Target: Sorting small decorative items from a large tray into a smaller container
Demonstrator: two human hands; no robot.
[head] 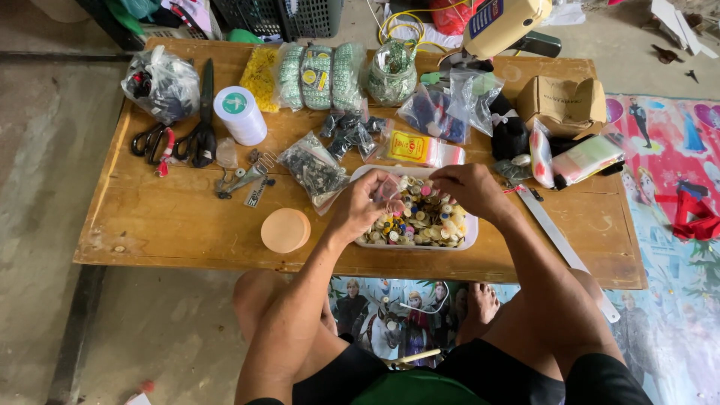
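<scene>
A white rectangular tray [471, 238] full of mixed coloured buttons [420, 221] sits near the front edge of a low wooden table [172, 217]. My left hand [360, 206] hovers over the tray's left end and pinches a small clear plastic bag [388, 189] between its fingers. My right hand [469, 187] is over the tray's far right side, fingers bent and drawn together toward the same bag. What the right fingertips hold is too small to tell.
A round tan disc [285, 229], a bag of dark pieces [315, 169], black scissors [202, 131], a white thread spool [240, 114], a glass jar [391, 73], a cardboard box [562, 101] and a metal ruler [559, 240] lie around. A colourful mat [675, 225] covers the floor at right.
</scene>
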